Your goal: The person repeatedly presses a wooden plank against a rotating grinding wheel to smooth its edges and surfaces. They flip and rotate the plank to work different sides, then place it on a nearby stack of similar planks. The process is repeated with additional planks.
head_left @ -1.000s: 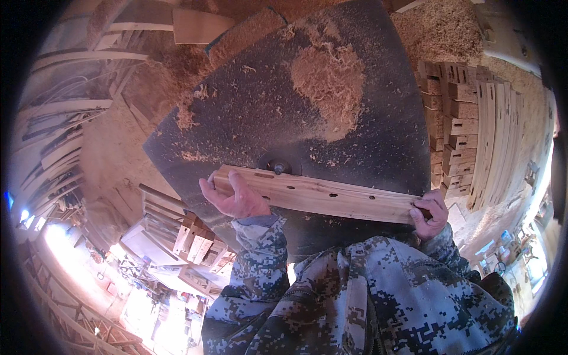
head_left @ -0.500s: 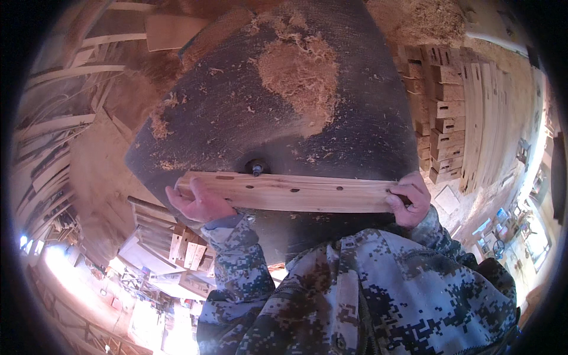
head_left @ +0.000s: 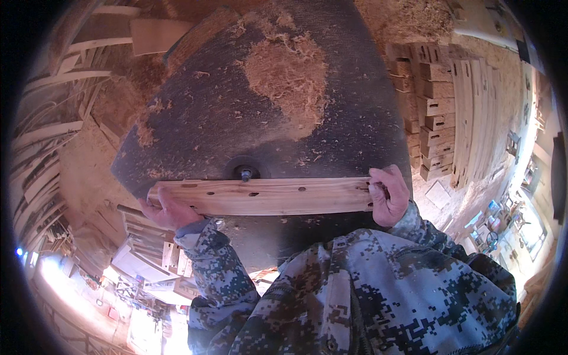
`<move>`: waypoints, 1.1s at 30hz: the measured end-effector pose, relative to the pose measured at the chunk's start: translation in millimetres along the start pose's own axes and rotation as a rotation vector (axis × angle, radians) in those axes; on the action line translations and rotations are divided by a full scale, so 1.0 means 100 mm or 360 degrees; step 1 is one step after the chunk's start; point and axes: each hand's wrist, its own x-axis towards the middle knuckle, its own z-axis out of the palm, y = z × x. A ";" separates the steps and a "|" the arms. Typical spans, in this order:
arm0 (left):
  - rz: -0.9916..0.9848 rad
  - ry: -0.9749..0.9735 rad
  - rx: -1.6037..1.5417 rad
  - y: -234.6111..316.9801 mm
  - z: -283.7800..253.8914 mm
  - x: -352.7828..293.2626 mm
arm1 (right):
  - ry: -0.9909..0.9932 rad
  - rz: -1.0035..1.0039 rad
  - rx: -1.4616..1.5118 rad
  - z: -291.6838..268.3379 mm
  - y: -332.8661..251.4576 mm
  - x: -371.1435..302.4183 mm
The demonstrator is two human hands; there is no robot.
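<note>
A pale wooden board (head_left: 278, 198) with several dark oval slots lies crosswise on the dark machine table (head_left: 195, 130). Around its left end my left hand (head_left: 170, 208) is closed, thumb near the top face and fingers at the end. My right hand (head_left: 389, 194) grips the opposite end, its fingers curled over the edge. At the far edge of the board, left of its middle, a metal cutter spindle (head_left: 245, 174) rises from a round hole in the table; whether it touches the wood I cannot tell.
Wood shavings (head_left: 287, 77) are heaped on the table beyond the spindle. To the right stand stacked slotted wooden blocks (head_left: 438, 122) beside long upright-looking boards (head_left: 473, 118). Curved wooden pieces (head_left: 44, 177) are piled at the left, and short wood strips (head_left: 145, 228) lie below the table's left edge.
The board and both hands have shifted left in the picture, but the table and spindle shift similarly. My right hand's fingers have risen over the board's far edge.
</note>
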 end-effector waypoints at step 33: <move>-0.0281 0.0334 0.0195 -0.75 -1.19 1.20 | 0.0076 -0.0398 0.0246 1.15 -0.39 0.52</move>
